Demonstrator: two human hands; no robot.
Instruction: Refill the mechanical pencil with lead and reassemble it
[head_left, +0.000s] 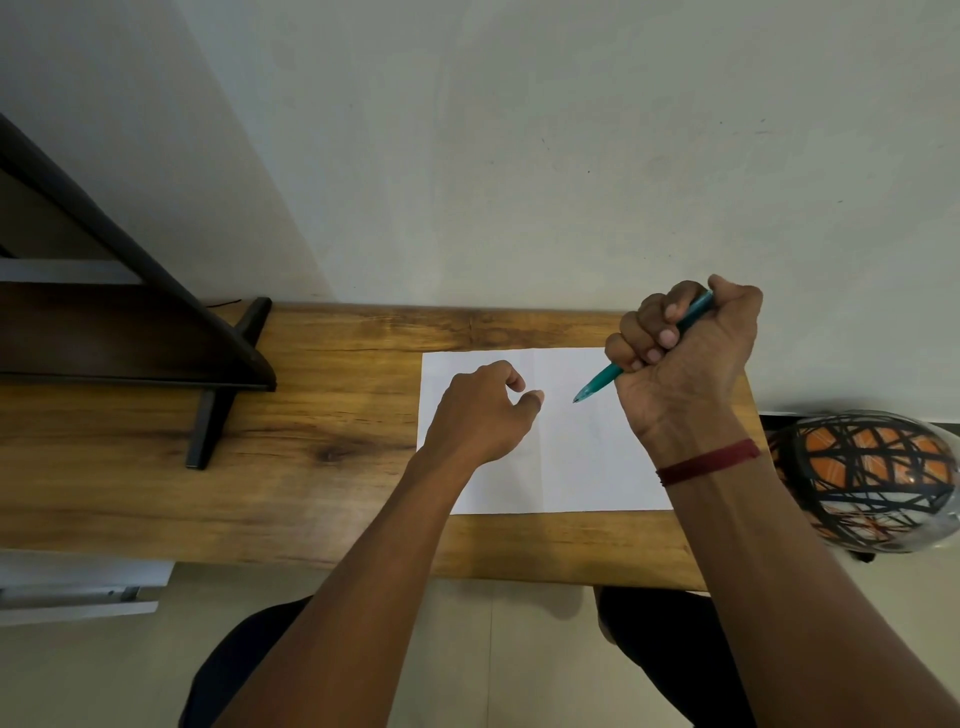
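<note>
My right hand grips a teal mechanical pencil in a fist, above the right part of a white sheet of paper. The pencil's tip points down and left toward the paper, and its back end sticks out past my thumb. My left hand hovers over the paper's left half with thumb and forefinger curved toward each other. Whether a thin lead sits between those two fingertips is too small to tell.
The paper lies on a narrow wooden table against a pale wall. A dark wooden stand sits on the table's left part. An orange and black patterned helmet rests off the table's right end.
</note>
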